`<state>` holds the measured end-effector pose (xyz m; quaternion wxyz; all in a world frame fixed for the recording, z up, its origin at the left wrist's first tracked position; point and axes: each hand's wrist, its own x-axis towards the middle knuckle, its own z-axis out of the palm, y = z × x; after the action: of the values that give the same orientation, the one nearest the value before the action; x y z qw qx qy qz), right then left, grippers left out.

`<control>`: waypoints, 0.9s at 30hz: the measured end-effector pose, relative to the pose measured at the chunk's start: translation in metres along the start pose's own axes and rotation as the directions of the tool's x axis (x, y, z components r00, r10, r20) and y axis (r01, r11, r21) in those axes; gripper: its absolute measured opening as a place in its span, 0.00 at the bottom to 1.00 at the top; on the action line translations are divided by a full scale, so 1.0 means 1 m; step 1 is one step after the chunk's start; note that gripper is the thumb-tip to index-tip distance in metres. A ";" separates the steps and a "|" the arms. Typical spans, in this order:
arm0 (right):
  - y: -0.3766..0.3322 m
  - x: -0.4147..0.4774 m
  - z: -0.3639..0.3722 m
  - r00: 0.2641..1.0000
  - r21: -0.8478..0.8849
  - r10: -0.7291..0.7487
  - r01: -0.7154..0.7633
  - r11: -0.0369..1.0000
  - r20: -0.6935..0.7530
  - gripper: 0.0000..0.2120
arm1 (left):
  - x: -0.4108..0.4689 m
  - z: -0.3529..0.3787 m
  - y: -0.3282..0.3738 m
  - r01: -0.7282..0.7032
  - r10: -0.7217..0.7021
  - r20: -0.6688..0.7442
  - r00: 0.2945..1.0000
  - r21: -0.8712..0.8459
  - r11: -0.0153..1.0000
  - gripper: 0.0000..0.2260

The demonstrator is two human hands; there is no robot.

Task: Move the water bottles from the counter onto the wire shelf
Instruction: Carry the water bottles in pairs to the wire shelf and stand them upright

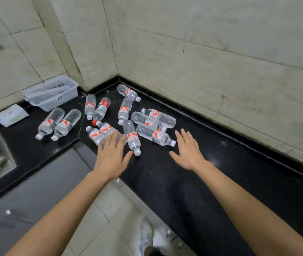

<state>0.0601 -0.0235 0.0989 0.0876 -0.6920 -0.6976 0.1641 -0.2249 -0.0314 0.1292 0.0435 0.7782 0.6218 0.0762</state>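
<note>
I'm at the reach: left hand [112, 157] and right hand [188, 150] spread flat, holding nothing, over bottles [132, 137] strewn on the table [211, 174] (shelf unseen). Next, grip one each.

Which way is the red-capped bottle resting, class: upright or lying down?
Lying down: the red-capped bottle rests on its side, full length along the black counter.

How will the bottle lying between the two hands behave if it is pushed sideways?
That bottle lies on its round side on the smooth black counter, so it would probably roll. It looks full of water, so likely fairly heavy and firm when gripped.
</note>
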 end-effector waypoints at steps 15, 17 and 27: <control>0.030 0.140 0.100 0.900 0.339 0.271 -0.387 0.857 0.343 0.40 | 0.162 0.107 -0.040 -0.516 0.324 0.600 0.731 0.176 0.838 0.32; 0.031 0.138 0.112 0.901 0.320 0.303 -0.399 0.859 0.310 0.35 | 0.173 0.120 -0.044 -0.634 0.359 0.656 0.664 0.240 0.735 0.30; 0.012 0.092 0.101 0.848 0.595 0.486 -0.506 0.625 0.210 0.17 | 0.238 0.128 -0.038 -0.823 0.686 0.600 0.411 -0.080 0.563 0.18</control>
<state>0.0341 0.0566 -0.0087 0.2552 -0.7840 -0.3846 0.4151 -0.1882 0.2123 0.0127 0.0981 0.9572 0.1604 -0.2199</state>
